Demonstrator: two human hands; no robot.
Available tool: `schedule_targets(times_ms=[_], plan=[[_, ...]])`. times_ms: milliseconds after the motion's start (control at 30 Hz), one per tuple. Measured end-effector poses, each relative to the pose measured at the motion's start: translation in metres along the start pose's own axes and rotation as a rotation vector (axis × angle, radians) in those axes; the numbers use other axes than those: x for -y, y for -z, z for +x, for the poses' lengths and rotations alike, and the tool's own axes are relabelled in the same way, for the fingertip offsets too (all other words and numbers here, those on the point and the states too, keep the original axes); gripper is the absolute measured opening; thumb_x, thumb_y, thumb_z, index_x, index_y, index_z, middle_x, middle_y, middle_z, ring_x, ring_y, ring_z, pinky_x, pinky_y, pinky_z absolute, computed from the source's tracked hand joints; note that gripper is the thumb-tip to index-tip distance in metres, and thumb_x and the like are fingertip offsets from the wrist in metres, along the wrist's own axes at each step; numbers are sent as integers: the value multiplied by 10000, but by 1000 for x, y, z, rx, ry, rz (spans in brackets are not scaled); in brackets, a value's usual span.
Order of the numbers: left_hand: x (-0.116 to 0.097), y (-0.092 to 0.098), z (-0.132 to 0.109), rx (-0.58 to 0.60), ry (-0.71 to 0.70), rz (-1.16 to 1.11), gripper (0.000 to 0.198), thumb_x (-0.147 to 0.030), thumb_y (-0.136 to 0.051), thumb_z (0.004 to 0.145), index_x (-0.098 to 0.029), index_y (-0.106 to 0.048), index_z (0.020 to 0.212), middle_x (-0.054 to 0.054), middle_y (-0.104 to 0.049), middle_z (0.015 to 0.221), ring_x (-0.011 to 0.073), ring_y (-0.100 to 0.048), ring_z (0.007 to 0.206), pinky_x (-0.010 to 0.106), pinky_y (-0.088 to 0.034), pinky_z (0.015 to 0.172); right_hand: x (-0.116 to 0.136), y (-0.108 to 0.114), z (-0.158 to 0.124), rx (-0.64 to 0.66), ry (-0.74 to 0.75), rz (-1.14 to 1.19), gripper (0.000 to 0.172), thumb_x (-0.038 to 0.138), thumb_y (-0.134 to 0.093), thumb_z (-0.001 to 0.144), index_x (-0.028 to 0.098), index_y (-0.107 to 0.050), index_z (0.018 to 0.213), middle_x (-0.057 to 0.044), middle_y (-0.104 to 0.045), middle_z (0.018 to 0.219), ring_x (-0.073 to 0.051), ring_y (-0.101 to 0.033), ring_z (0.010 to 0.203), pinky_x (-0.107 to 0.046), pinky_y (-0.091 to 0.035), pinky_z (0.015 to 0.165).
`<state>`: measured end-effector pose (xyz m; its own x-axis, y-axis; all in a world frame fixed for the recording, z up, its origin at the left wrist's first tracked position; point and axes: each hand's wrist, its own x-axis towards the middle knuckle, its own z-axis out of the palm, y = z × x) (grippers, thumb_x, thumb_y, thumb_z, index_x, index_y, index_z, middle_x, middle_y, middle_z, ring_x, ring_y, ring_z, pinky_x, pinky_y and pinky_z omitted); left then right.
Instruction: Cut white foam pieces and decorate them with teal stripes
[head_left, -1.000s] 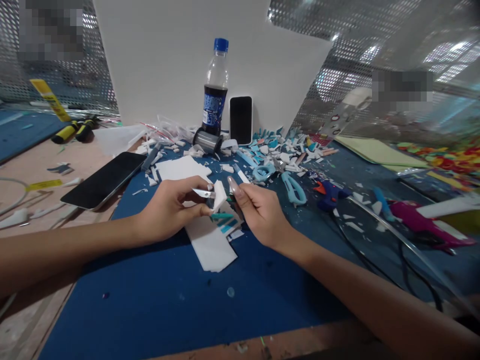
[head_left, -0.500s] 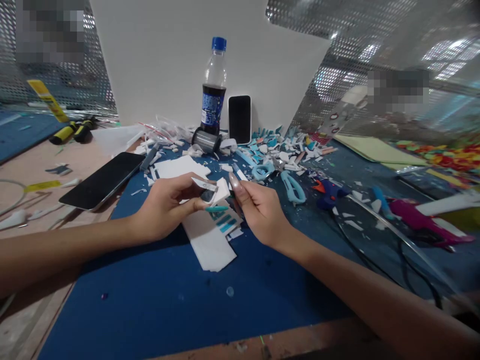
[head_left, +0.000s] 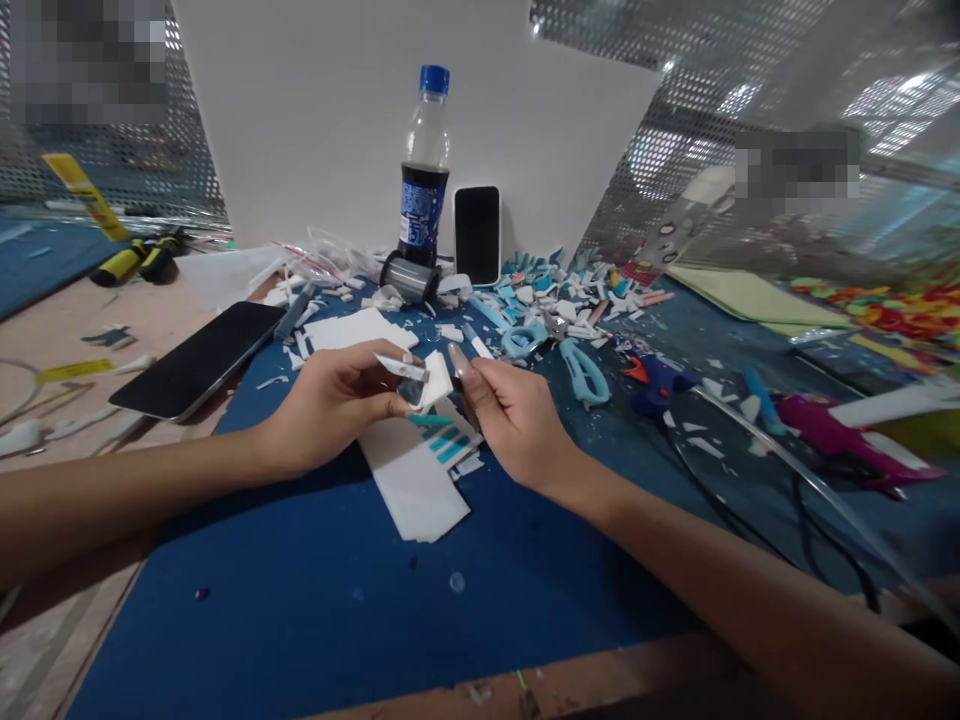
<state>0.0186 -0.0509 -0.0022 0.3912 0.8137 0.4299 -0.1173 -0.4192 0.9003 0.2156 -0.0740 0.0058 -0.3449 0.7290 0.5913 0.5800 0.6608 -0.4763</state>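
Note:
In the middle of the head view, my left hand [head_left: 326,408] pinches a small white foam-like model piece [head_left: 436,378] between thumb and fingers; it has a teal strip [head_left: 430,419] at its lower edge. My right hand [head_left: 517,422] is closed close to the piece's right side, thumb pressed on the index finger. A dark bit shows at those fingertips, too small to name. Below both hands lies a cut white sheet [head_left: 417,492], with teal-and-white striped pieces [head_left: 452,447] beside it.
Scissors with light blue handles [head_left: 585,375] and foam scraps [head_left: 536,290] lie beyond my hands. A cola bottle [head_left: 424,190], a wire spool [head_left: 409,280] and an upright phone [head_left: 478,235] stand behind. Right are glue guns [head_left: 832,440] with cords; left, a dark tablet [head_left: 199,360].
The whole view has shifted slightly. Both hands keep their grip, and the white piece stays almost in the same place between them.

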Motion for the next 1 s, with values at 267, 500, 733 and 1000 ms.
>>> schedule_targets(times_ms=[267,500,733,1000], plan=[[-1,-1,0,-6,-89,-50,228,7,-702,674,-177,-689,807,-38,-637,690,63,-606,647,110,-514,608,-2,0,-1,-4,29,5,391,266,-352,988,198,-356,602,28,-383,540,-87,-385,478,-226,-288,472],[3,3,0,18,-38,-43,195,-7,-701,693,-169,-664,796,-38,-613,695,51,-581,657,102,-484,620,-2,3,-2,11,-3,16,401,284,-350,990,195,-382,601,24,-400,540,-91,-397,484,-240,-292,488],[1,-1,2,37,-14,-88,168,-24,-695,680,-157,-628,759,-34,-604,649,65,-570,597,135,-488,569,-4,3,-1,-2,-24,39,409,282,-364,985,195,-376,585,29,-403,531,-87,-404,482,-239,-295,498],[1,-3,-1,103,73,161,73,-132,-669,702,-143,-597,700,-21,-541,641,93,-529,606,185,-494,553,0,-2,-2,37,-130,112,460,386,-350,988,194,-373,571,31,-407,513,-82,-406,463,-234,-311,495]])
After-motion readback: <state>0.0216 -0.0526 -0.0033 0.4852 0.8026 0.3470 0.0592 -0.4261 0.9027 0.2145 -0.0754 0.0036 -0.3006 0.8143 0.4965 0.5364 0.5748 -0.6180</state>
